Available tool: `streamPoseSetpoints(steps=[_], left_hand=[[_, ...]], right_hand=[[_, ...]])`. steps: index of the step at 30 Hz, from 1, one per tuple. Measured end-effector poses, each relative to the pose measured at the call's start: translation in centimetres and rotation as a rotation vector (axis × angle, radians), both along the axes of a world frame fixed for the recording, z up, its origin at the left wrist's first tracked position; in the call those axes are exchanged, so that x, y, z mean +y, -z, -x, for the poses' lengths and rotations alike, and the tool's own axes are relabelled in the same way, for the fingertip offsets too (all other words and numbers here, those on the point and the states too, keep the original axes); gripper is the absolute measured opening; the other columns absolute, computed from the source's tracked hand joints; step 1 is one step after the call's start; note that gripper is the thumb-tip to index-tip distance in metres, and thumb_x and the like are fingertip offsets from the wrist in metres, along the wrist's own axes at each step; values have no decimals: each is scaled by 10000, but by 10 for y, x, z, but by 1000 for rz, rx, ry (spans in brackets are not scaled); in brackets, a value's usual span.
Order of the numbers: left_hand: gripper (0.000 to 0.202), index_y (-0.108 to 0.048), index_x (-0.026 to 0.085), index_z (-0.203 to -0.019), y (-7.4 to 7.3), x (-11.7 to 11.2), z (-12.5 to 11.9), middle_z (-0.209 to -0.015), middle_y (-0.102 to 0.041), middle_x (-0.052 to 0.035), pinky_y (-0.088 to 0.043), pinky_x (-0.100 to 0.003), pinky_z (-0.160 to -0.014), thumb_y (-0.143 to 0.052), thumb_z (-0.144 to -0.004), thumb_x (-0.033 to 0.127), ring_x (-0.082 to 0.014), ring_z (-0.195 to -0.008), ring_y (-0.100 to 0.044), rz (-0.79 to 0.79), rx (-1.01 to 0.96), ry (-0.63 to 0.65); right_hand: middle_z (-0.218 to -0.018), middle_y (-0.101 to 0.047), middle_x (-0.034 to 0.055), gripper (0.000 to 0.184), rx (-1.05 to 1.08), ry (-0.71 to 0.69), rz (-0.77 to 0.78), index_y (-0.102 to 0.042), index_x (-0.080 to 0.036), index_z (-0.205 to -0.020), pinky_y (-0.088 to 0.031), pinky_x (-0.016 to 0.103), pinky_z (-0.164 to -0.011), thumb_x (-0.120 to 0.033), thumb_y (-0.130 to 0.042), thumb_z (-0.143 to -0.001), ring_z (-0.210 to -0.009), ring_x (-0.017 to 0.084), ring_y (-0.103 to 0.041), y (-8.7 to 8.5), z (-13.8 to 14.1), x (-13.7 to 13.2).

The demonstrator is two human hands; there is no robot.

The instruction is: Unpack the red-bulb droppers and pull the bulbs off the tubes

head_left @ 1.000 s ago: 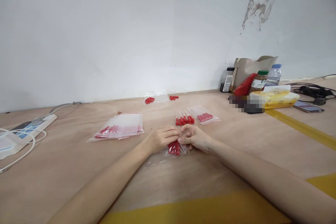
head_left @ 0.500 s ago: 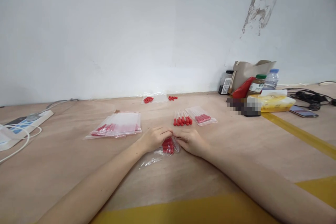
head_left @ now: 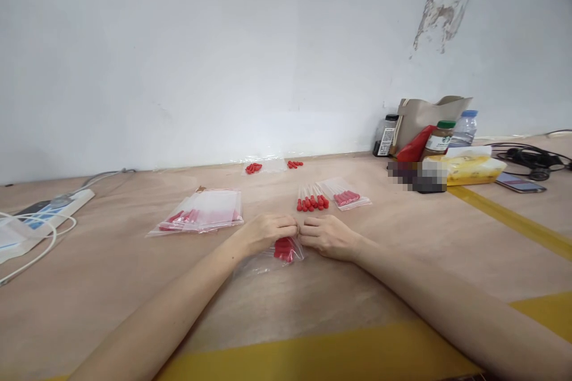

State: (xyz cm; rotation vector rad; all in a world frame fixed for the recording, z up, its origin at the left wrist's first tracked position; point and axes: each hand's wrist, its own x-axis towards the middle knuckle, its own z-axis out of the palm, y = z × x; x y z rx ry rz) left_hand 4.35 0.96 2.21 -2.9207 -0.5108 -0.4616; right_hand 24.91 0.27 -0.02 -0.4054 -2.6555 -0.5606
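My left hand [head_left: 266, 232] and my right hand [head_left: 328, 235] meet at their fingertips on the brown table [head_left: 134, 286]. Both pinch the far edge of a small clear plastic bag [head_left: 272, 256] that lies flat toward me and holds red-capped droppers [head_left: 283, 248]. Just beyond my hands lies a loose row of red-capped droppers [head_left: 311, 199]. Beside that row lies a filled clear bag [head_left: 344, 195]. A stack of filled bags [head_left: 199, 213] lies to the left of my left hand.
Two small groups of red caps [head_left: 254, 168] lie near the white wall. A power strip with white cables [head_left: 44, 214] is at far left. At back right stand a paper bag [head_left: 424, 116], bottles, a yellow tissue pack [head_left: 473, 168], a phone [head_left: 521, 182] and headphones [head_left: 534, 159].
My right hand, open and lifted a second ago, has come down and closed on the bag's edge beside my left hand. The bag now lies flatter on the table.
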Motion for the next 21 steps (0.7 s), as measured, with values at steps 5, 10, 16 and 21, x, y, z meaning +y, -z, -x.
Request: streamPoseSetpoints(steps=[5, 10, 16, 21], left_hand=[[253, -528, 168, -962, -4, 8, 8, -1082, -565, -58, -420, -267, -878, -285, -896, 136, -140, -1061, -496, -96, 23, -1], [229, -523, 190, -993, -5, 11, 11, -1114, -551, -53, -448, -283, -801, -343, -869, 119, -150, -953, -556, -151, 47, -118], [262, -503, 204, -1052, -5, -7, 4, -1071, -578, -39, -459, -269, -718, -333, -869, 125, -156, -868, -581, 60, 64, -254], [339, -397, 212, -1211, 1, -36, 20, -1176, -525, -61, -410, -311, -880, -365, -879, 279, -174, -1054, -498, 344, -185, -391]], right_hand=[[-909, -589, 47, 205, 17, -30, 184, -565, -158, -828, -372, 270, -742, -79, -379, -798, -885, 154, -461, 1, -5, 1], [-747, -600, 11, 146, 251, 11, 654, -573, -156, -758, -407, 243, -696, -81, -453, -722, -742, 126, -516, 0, -4, -7], [-752, -647, 2, 162, 596, 168, 960, -612, -157, -846, -436, 211, -600, -165, -479, -755, -640, 106, -573, 12, 9, -8], [-841, -682, 54, 298, 671, 263, 1070, -615, -143, -1000, -475, 250, -676, -236, -539, -727, -734, 149, -624, 19, 14, -4]])
